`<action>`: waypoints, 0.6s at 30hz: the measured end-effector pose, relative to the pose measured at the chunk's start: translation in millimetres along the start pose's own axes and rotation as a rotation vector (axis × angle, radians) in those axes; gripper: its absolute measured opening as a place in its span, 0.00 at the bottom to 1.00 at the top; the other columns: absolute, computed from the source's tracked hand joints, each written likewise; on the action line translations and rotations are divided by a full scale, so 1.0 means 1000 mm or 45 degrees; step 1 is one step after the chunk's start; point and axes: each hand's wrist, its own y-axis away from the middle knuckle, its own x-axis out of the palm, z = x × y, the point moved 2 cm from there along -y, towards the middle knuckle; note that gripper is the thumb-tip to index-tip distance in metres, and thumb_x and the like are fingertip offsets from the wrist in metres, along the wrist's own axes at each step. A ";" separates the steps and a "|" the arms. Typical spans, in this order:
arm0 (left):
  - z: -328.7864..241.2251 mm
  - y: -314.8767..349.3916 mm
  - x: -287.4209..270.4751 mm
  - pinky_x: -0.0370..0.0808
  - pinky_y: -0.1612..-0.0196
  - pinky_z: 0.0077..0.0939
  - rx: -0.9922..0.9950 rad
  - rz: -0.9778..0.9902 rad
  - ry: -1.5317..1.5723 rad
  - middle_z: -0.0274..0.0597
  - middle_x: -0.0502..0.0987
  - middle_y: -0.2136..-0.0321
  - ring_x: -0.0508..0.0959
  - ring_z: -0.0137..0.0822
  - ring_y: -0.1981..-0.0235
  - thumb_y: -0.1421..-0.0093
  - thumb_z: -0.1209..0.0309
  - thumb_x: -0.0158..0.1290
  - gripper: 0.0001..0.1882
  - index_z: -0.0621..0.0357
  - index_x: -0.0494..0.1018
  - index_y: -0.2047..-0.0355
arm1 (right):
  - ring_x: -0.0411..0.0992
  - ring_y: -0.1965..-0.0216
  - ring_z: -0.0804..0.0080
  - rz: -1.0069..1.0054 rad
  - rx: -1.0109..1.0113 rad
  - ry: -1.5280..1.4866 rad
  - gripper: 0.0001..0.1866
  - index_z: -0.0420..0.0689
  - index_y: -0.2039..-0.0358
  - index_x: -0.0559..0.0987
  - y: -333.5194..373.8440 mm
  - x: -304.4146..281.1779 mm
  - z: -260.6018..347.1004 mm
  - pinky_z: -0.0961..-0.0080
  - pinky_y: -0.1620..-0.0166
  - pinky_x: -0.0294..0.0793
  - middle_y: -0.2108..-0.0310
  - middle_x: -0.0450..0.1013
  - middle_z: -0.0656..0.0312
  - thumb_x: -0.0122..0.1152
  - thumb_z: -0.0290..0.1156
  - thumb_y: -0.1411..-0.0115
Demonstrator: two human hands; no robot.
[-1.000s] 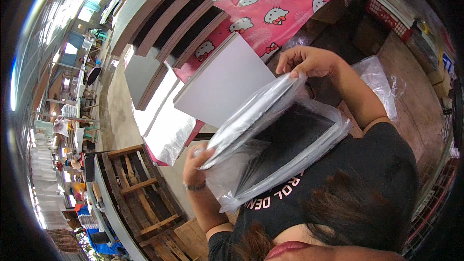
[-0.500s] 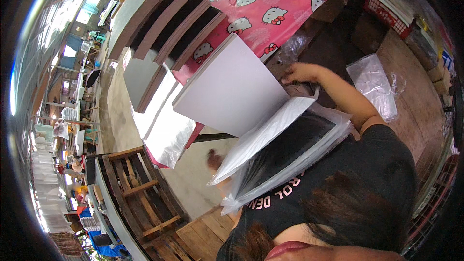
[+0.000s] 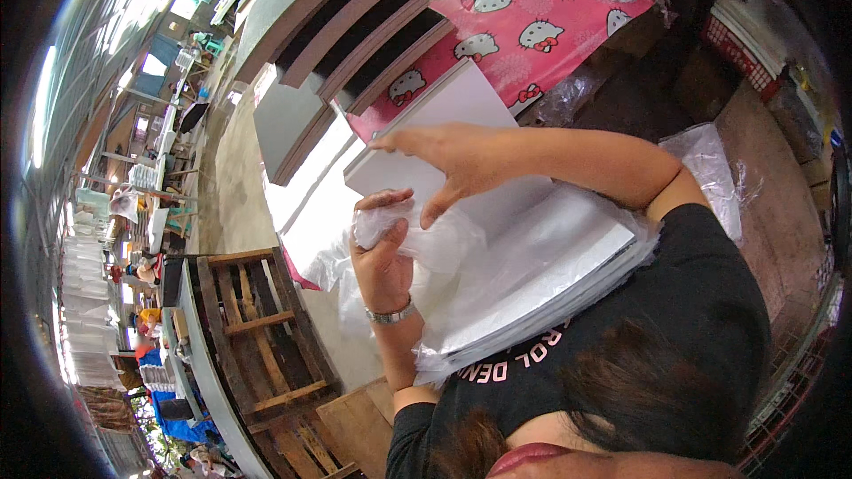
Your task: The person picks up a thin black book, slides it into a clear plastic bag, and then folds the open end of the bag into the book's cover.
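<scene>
My left hand [image 3: 383, 257], with a metal watch at its wrist, is closed on the thin clear plastic [image 3: 377, 223] of a bag. My right hand [image 3: 453, 158] has its fingers stretched out and its thumb apart. It reaches across a stack of white boards [image 3: 475, 93], fingertips near the stack's left edge; whether they touch it I cannot tell. Against my body lies a white board in plastic [image 3: 532, 293], with more plastic-covered layers beneath it. Loose film trails between my left hand and this bagged board.
A pink patterned cloth [image 3: 497, 22] covers the table, where grey boxes with dark gaps [image 3: 328, 44] are piled at the left. A wooden pallet [image 3: 266, 324] stands at lower left. Clear plastic [image 3: 706, 160] lies on the floor at right, below a red crate [image 3: 737, 49].
Both hands have come in over the boards, the right one swinging left from the table's edge. The left hand has taken hold of the plastic. The tilted white board now lies under film.
</scene>
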 end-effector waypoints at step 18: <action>0.020 0.000 0.017 0.72 0.68 0.17 0.083 -0.301 -0.116 0.36 0.75 0.66 0.74 0.25 0.70 0.48 0.78 0.59 0.22 0.64 0.68 0.52 | 0.64 0.75 0.80 -0.739 0.093 -0.521 0.06 0.39 0.73 0.73 0.006 0.014 -0.011 0.82 0.65 0.67 0.79 0.67 0.69 0.60 0.26 0.43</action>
